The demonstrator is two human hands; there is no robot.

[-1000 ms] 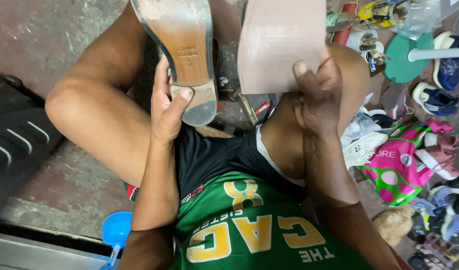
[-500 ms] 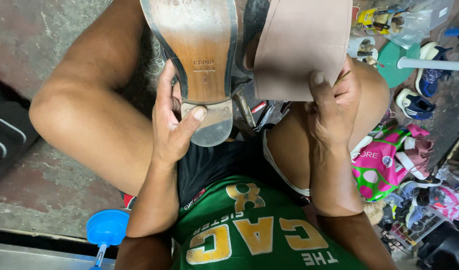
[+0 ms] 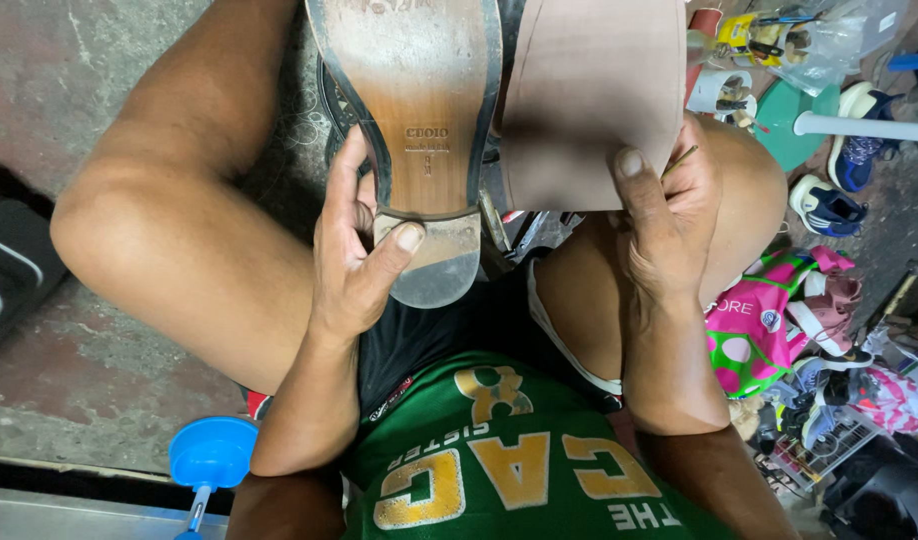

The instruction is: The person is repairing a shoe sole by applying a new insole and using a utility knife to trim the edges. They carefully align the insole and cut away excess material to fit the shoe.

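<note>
- Now the shoe [image 3: 419, 130] sits bigger in view than a moment ago, sole up and closer to the camera, so both pieces are raised for a closer look.
- Left hand [image 3: 359, 260] is clamped on the shoe at the heel end, thumb pressed on the worn grey heel block [image 3: 434, 265], fingers wrapped behind.
- Right hand [image 3: 669, 220] has its grip closed on the lower edge of a flat pinkish-tan sole sheet [image 3: 594, 100], thumb on the face; it also seems to hold a thin stick, too small to tell.
- Sheet and shoe stand side by side, edges just about touching, above the lap.
- No work surface here: the person sits with knees bent over a stained concrete floor [image 3: 69, 380].
- Around: a blue funnel [image 3: 214, 455] lower left, a pink and green bag [image 3: 769, 330] and scattered shoes on the right.
</note>
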